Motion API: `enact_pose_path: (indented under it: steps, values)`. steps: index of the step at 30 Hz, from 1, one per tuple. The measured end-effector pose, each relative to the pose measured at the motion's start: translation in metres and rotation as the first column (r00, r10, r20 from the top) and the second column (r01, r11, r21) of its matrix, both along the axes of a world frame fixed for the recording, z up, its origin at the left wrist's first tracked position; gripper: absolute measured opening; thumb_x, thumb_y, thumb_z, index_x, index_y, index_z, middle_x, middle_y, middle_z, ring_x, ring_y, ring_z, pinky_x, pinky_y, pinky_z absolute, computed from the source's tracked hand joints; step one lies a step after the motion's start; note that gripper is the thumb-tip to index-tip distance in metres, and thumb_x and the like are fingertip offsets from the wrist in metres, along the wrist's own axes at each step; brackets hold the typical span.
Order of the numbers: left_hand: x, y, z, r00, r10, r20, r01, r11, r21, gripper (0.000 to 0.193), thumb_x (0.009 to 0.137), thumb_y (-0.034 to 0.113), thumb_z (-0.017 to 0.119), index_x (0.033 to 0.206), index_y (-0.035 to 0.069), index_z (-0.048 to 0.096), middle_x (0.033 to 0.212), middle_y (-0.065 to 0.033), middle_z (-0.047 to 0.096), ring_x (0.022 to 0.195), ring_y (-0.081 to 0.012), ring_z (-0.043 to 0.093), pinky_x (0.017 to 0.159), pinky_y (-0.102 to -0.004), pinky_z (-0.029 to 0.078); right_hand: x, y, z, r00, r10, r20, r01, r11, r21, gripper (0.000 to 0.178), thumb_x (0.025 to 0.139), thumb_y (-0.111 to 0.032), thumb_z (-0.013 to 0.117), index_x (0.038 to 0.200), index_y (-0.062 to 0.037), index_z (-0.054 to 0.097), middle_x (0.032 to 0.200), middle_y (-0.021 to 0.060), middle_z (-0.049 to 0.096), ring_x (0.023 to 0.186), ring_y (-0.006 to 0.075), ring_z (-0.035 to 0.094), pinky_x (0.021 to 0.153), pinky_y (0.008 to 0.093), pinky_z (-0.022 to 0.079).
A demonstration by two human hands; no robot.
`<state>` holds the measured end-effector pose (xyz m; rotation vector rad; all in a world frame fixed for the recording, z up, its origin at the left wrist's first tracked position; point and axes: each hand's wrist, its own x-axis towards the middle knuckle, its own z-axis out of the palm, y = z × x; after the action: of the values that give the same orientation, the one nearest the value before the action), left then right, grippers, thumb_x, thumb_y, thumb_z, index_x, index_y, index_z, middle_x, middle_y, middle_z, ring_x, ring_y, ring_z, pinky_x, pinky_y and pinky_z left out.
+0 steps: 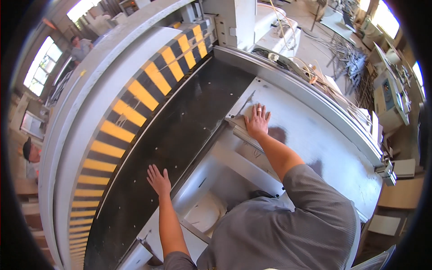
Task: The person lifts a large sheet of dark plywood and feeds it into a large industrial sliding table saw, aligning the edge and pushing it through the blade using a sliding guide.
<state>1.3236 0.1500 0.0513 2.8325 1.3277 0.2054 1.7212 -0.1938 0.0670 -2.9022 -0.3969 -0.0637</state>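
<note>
My left hand lies open over the black machine bed, fingers spread and holding nothing. The bed is a long dark strip dotted with small pale spots. To its right, my right hand rests palm down on a bare metal table, near its left corner. Its fingers are stretched out, with a ring on one of them. Along the bed's far left side runs a grey beam faced with yellow and black stripes. Whether my left palm presses on the bed or hovers just above it, I cannot tell.
A metal fence rail borders the table's far side. Between bed and table is an open gap with a metal frame. A control panel stands at right, a heap of scrap strips behind. Two people are beyond the beam.
</note>
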Motion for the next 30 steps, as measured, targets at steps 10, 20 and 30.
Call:
enact_pose_path:
  steps: [10, 20, 30]
  values:
    - [-0.327, -0.092, -0.013, 0.617, 0.779, -0.112, -0.777, 0.626, 0.068, 0.075, 0.107, 0.06, 0.036, 0.166, 0.014, 0.028, 0.174, -0.0095, 0.023, 0.159, -0.0309, 0.022, 0.126, -0.0551, 0.02, -0.017, -0.045, -0.001, 0.996, -0.002, -0.094, -0.007, 0.996, -0.093, 0.077, 0.105, -0.054, 0.042, 0.167, -0.0104, 0.024, 0.176, 0.0149, 0.012, 0.162, 0.0354, 0.005, 0.128, 0.06, 0.005]
    - [-0.371, -0.191, -0.018, 0.216, 0.974, -0.062, -0.972, 0.221, 0.079, 0.074, 0.106, 0.061, 0.035, 0.163, 0.014, 0.033, 0.171, -0.0105, 0.029, 0.158, -0.0305, 0.027, 0.124, -0.0594, 0.022, -0.016, -0.184, -0.014, 0.943, -0.312, -0.113, 0.289, 0.94, -0.184, 0.076, 0.106, -0.057, 0.039, 0.167, -0.0131, 0.025, 0.175, 0.0114, 0.017, 0.162, 0.033, 0.009, 0.127, 0.0606, 0.009]
    - [-0.333, -0.197, 0.005, 0.245, 0.965, -0.09, -0.968, 0.249, 0.03, 0.072, 0.107, 0.057, 0.037, 0.162, 0.011, 0.034, 0.171, -0.0121, 0.029, 0.157, -0.0326, 0.027, 0.126, -0.0551, 0.02, -0.013, -0.198, -0.009, 0.921, -0.389, -0.035, 0.374, 0.905, -0.204, 0.075, 0.106, -0.055, 0.038, 0.166, -0.0128, 0.026, 0.174, 0.0114, 0.021, 0.161, 0.0318, 0.015, 0.127, 0.0599, 0.013]
